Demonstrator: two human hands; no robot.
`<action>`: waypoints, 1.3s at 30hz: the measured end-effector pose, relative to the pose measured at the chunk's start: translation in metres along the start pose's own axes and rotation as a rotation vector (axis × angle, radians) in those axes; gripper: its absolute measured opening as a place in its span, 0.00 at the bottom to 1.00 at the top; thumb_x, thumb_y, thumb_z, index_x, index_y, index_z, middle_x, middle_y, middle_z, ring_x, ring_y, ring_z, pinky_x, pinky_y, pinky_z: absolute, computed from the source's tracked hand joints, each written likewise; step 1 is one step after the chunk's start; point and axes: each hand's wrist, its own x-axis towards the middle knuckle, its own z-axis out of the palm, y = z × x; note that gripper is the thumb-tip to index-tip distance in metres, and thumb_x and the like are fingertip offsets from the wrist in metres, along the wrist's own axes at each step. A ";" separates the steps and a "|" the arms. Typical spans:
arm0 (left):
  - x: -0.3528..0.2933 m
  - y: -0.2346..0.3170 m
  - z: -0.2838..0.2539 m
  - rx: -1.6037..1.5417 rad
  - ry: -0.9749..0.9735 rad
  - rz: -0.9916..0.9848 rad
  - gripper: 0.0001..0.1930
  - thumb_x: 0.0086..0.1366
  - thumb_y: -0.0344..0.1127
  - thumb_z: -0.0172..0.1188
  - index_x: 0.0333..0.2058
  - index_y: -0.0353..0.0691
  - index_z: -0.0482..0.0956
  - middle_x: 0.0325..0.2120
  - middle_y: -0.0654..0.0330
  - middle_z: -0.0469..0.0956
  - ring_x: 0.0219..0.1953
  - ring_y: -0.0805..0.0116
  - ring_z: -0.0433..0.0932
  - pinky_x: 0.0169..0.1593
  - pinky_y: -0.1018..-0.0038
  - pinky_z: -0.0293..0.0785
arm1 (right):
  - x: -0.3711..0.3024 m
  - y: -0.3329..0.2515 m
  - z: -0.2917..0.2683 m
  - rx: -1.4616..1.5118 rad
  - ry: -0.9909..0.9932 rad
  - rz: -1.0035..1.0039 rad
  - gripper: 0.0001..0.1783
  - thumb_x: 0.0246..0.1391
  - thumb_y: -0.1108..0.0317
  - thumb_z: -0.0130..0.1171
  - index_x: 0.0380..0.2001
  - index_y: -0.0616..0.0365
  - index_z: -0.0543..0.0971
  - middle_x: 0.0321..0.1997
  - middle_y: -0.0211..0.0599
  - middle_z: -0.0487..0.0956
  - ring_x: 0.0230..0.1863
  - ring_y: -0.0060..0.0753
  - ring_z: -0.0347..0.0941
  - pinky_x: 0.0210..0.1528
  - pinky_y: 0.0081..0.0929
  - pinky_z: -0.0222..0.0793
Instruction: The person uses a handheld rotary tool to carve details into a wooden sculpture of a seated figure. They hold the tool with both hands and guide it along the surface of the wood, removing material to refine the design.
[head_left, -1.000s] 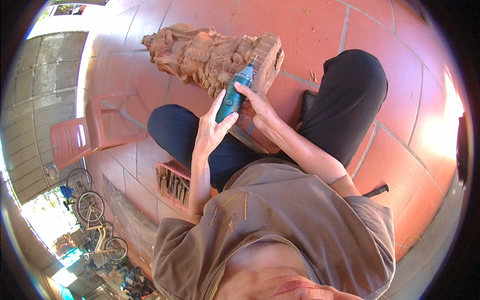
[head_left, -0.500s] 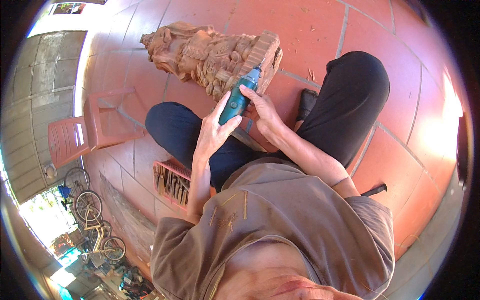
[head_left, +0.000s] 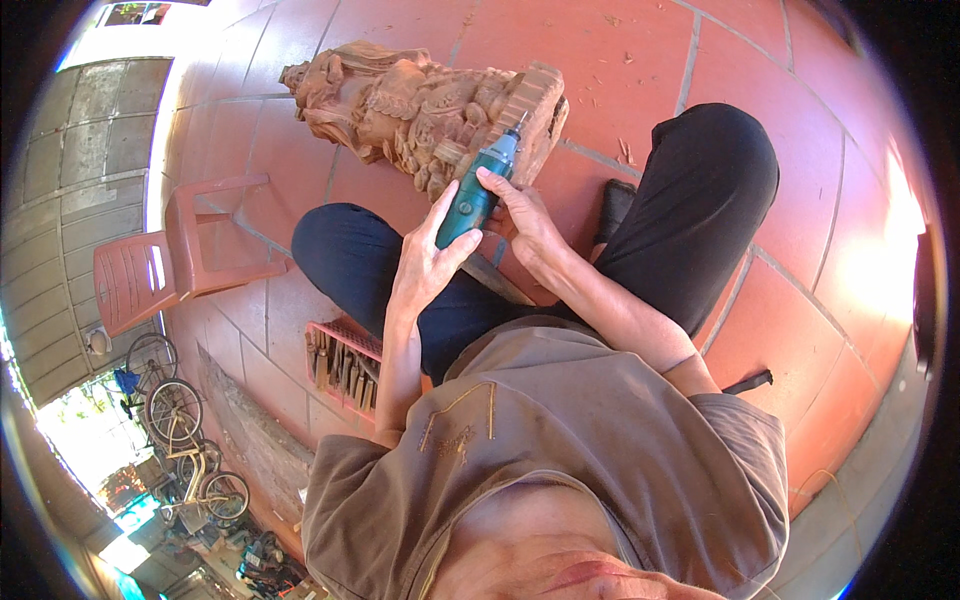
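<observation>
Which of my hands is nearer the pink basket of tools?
Left. Your left hand holds the green power tool, up and to the right of the pink basket; your right hand, also on the tool, is farther right.

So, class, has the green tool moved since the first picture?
Yes, slightly: the green tool has shifted rightward, now nearer the grout line beside the statue.

Bright light whitens the floor (head_left: pixel 884 262) at far right, fisheye edges curving into black
</observation>
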 end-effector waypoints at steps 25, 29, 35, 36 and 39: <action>0.011 0.019 -0.043 0.034 -0.005 0.053 0.36 0.62 0.46 0.67 0.63 0.33 0.66 0.52 0.48 0.77 0.50 0.67 0.76 0.55 0.71 0.71 | 0.006 -0.007 0.041 -0.044 -0.041 -0.037 0.29 0.53 0.52 0.68 0.47 0.64 0.74 0.42 0.42 0.79 0.39 0.38 0.79 0.46 0.40 0.78; 0.026 0.042 -0.074 0.025 -0.126 0.061 0.37 0.62 0.47 0.64 0.64 0.32 0.65 0.59 0.49 0.70 0.61 0.63 0.67 0.64 0.69 0.60 | 0.001 -0.023 0.066 -0.056 -0.065 -0.074 0.29 0.54 0.50 0.67 0.46 0.65 0.74 0.41 0.42 0.80 0.36 0.38 0.79 0.42 0.37 0.79; 0.041 0.028 -0.068 0.017 -0.105 0.168 0.39 0.62 0.48 0.65 0.65 0.31 0.63 0.59 0.46 0.70 0.60 0.62 0.69 0.63 0.68 0.63 | 0.009 -0.042 0.060 -0.231 -0.121 -0.089 0.29 0.55 0.51 0.67 0.47 0.67 0.74 0.40 0.44 0.80 0.37 0.39 0.80 0.42 0.39 0.79; 0.040 0.025 -0.063 -0.018 -0.115 0.141 0.40 0.62 0.47 0.65 0.66 0.31 0.60 0.62 0.46 0.67 0.64 0.61 0.65 0.66 0.67 0.59 | 0.009 -0.044 0.058 -0.251 -0.120 -0.089 0.29 0.55 0.51 0.67 0.47 0.67 0.74 0.41 0.44 0.81 0.38 0.39 0.80 0.42 0.39 0.79; 0.033 0.014 -0.050 -0.143 -0.122 0.085 0.43 0.61 0.44 0.66 0.68 0.32 0.55 0.64 0.47 0.63 0.65 0.60 0.63 0.67 0.67 0.58 | 0.008 -0.041 0.047 -0.261 -0.124 -0.046 0.30 0.54 0.52 0.67 0.48 0.69 0.74 0.42 0.45 0.81 0.40 0.40 0.81 0.44 0.40 0.79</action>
